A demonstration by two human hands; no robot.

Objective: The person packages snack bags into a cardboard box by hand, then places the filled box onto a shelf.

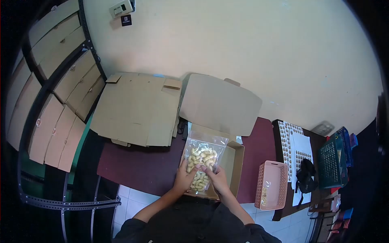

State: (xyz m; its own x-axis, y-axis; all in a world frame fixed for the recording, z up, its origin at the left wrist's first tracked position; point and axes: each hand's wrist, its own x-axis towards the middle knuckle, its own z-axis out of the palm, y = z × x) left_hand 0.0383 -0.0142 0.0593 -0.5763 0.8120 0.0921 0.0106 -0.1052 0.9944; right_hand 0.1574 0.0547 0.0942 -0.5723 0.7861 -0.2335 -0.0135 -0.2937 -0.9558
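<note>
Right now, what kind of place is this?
Probably a small packing station. Both hands, left and right, press a clear plastic bag of pale snack pieces into an open brown cardboard box. Flattened cardboard sheets lie behind it; stacked boxes fill a metal rack.

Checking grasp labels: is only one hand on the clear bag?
No, both the left hand and the right hand hold the clear bag of pale pieces over the open cardboard box.

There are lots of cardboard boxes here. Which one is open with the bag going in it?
The small open box on the dark red table, under the clear snack bag both hands hold. The shelf boxes are shut; the others lie flat.
</note>
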